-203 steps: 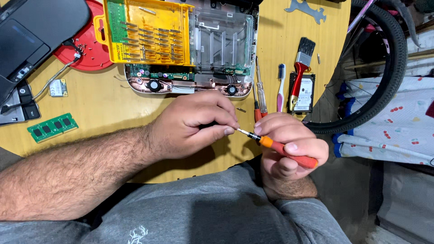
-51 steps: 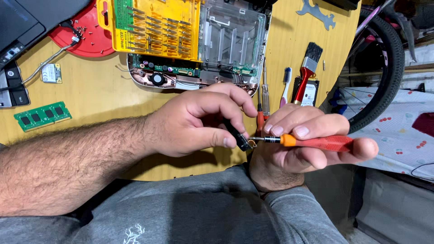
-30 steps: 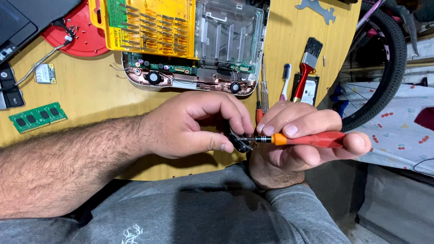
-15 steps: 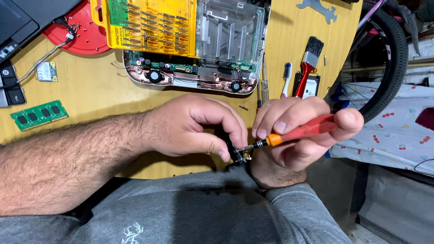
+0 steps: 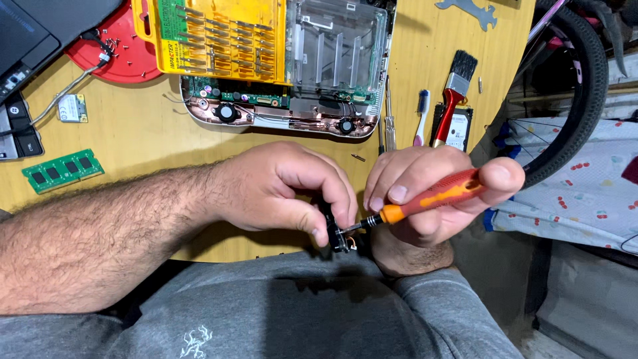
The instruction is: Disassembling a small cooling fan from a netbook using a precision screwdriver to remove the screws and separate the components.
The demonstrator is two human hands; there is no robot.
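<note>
My left hand [image 5: 279,193] pinches a small black part [image 5: 339,234] between thumb and fingers, just over the near edge of the round wooden table [image 5: 146,133]. My right hand [image 5: 432,193] grips a red and orange screwdriver [image 5: 432,197], its metal tip set against the black part. The part is mostly hidden by my fingers. Both hands hover above my lap in a grey shirt.
On the table lie an opened device with exposed circuit board [image 5: 279,110], a yellow bit case [image 5: 212,36], a clear cover [image 5: 335,50], a red dish [image 5: 109,56], a green memory stick [image 5: 63,169], a paintbrush [image 5: 452,96], a hard drive [image 5: 455,133]. A bicycle wheel [image 5: 585,100] stands right.
The screwdriver handle has tilted up to the right and its tip has dropped lower onto the black part. My left hand has shifted slightly down with the part.
</note>
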